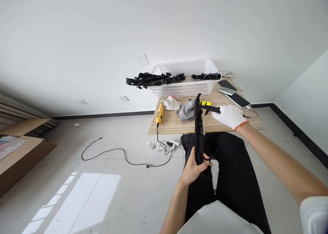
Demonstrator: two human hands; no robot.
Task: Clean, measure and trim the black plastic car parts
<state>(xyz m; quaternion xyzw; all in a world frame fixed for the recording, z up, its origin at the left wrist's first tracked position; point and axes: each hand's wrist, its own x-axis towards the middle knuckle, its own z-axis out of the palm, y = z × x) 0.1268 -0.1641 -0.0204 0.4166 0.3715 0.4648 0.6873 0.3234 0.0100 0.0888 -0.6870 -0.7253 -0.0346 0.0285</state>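
My bare left hand is wrapped around the lower end of a long black plastic part, held upright above my lap. From its upper half a short black arm reaches right toward my right hand, which wears a white knit glove with an orange cuff. The gloved fingers are closed at the end of that arm; their tips are partly hidden. A thin dark tip shows beside the glove, and I cannot make out what it belongs to. Behind the part lie a grey cloth and a bright yellow object.
A white plastic basket on the wooden table holds several black parts, some overhanging its left side. A yellow corded tool, a white glove and a phone lie around. A black cable crosses the floor.
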